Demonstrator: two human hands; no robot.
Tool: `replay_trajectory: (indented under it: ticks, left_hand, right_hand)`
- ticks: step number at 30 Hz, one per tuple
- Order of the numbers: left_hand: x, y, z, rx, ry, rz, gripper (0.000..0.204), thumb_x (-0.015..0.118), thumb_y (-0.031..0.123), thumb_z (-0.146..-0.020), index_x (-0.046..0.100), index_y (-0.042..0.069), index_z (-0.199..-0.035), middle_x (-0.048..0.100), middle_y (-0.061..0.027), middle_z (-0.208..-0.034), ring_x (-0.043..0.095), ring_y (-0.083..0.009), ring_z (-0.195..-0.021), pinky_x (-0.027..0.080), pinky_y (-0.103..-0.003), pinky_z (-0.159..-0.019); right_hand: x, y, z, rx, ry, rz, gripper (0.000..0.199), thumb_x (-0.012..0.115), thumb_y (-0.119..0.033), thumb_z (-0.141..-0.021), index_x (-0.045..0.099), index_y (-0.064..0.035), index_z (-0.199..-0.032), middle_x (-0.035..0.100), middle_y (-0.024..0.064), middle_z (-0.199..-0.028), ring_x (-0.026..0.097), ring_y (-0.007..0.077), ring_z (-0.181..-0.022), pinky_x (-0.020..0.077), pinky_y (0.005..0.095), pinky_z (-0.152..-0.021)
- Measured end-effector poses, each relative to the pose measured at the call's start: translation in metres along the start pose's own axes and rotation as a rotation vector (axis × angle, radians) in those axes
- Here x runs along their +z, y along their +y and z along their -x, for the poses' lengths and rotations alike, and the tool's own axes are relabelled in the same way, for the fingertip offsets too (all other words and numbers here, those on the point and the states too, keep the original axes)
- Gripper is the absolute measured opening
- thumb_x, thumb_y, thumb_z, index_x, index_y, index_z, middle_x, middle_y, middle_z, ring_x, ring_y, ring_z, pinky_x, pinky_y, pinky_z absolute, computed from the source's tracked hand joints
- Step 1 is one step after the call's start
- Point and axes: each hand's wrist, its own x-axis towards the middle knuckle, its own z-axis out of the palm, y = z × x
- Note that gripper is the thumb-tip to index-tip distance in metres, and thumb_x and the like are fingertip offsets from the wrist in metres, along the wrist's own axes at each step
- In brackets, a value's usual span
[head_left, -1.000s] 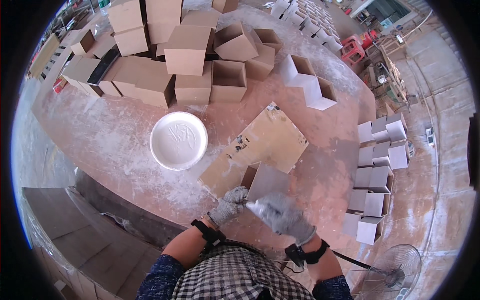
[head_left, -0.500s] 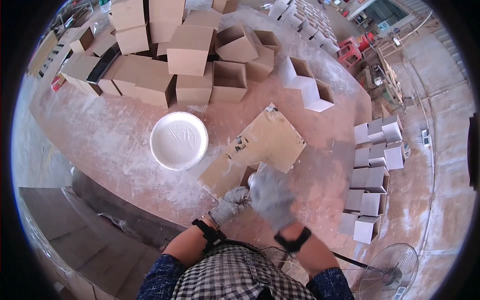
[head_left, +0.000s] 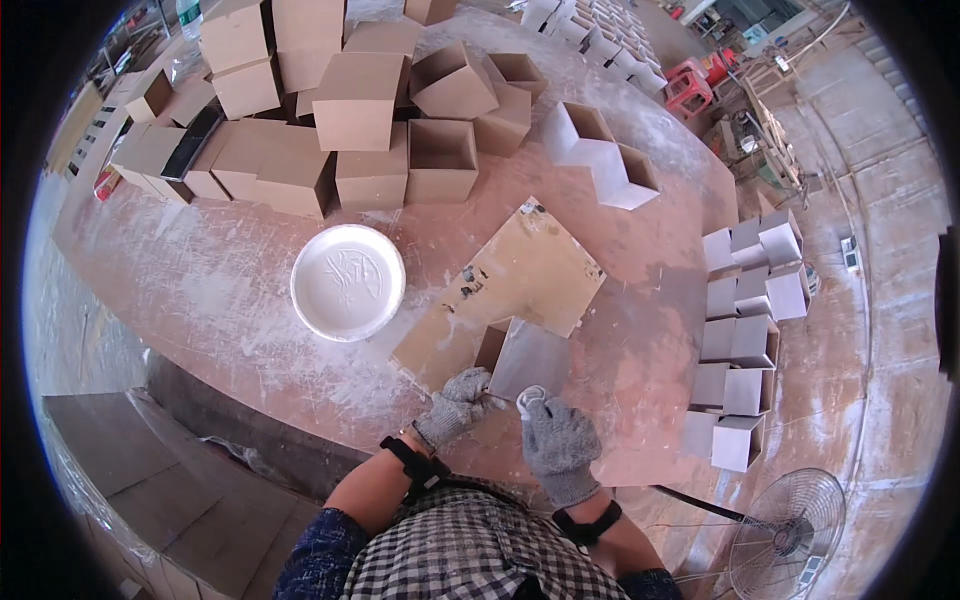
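Note:
A small cardboard box (head_left: pixel 530 358) with a white-coated face lies on the near part of a tan board (head_left: pixel 545 265). Its brown inside shows at the left. My left hand (head_left: pixel 456 408), in a grey knit glove, grips the box's near left corner. Beside the near edge of the coated face is my right hand (head_left: pixel 562 448), also gloved, with its fingers closed on a small white wad (head_left: pixel 531 398); its exact kind is unclear. A round white basin (head_left: pixel 396 300) of white paste stands left of the board, finger-like streaks marking the paste.
Stacked plain cardboard boxes (head_left: pixel 362 100) fill the far left of the table (head_left: pixel 240 260). Two joined white-coated boxes (head_left: pixel 630 178) stand at the far right. Rows of coated boxes (head_left: pixel 735 340) line the right edge, and a fan (head_left: pixel 790 535) stands at the lower right.
My right hand has drawn back toward me from over the box, uncovering its white face and the white wad. My left hand keeps its grip. The whole view has shifted slightly.

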Motion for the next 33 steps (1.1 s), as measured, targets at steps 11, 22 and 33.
replay_trajectory:
  ticks: [11,22,33]
  left_hand:
    - [0.007,-0.034,0.008,0.005,-0.01,0.026,0.027,0.072,0.019,-0.08,0.064,0.008,-0.104,0.062,-0.0131,-0.102,0.055,-0.0363,-0.104,0.043,-0.042,-0.092]
    - [-0.003,0.008,-0.004,-0.093,-0.058,0.117,0.029,0.073,0.023,-0.081,0.064,0.009,-0.104,0.061,-0.0126,-0.1,0.057,-0.035,-0.097,0.046,-0.041,-0.084]
    - [-0.002,0.003,-0.002,0.034,-0.009,0.017,0.03,0.072,0.029,-0.081,0.064,0.009,-0.102,0.06,-0.0126,-0.093,0.056,-0.0356,-0.093,0.046,-0.041,-0.083]
  right_hand:
    - [0.015,0.044,-0.049,0.042,0.037,-0.078,0.016,0.061,-0.022,-0.086,0.066,-0.0195,-0.1,0.061,0.0075,-0.082,0.059,0.0281,-0.073,0.047,0.041,-0.06]
    - [-0.016,0.058,-0.029,-0.021,0.225,-0.356,0.022,0.06,-0.016,-0.086,0.066,-0.0127,-0.107,0.066,0.006,-0.099,0.063,0.0263,-0.09,0.0493,0.0384,-0.071]
    - [-0.014,0.007,0.008,-0.285,-0.239,-0.128,0.03,0.059,-0.015,-0.084,0.062,-0.0131,-0.114,0.063,0.0041,-0.1,0.061,0.0264,-0.084,0.0466,0.0399,-0.072]
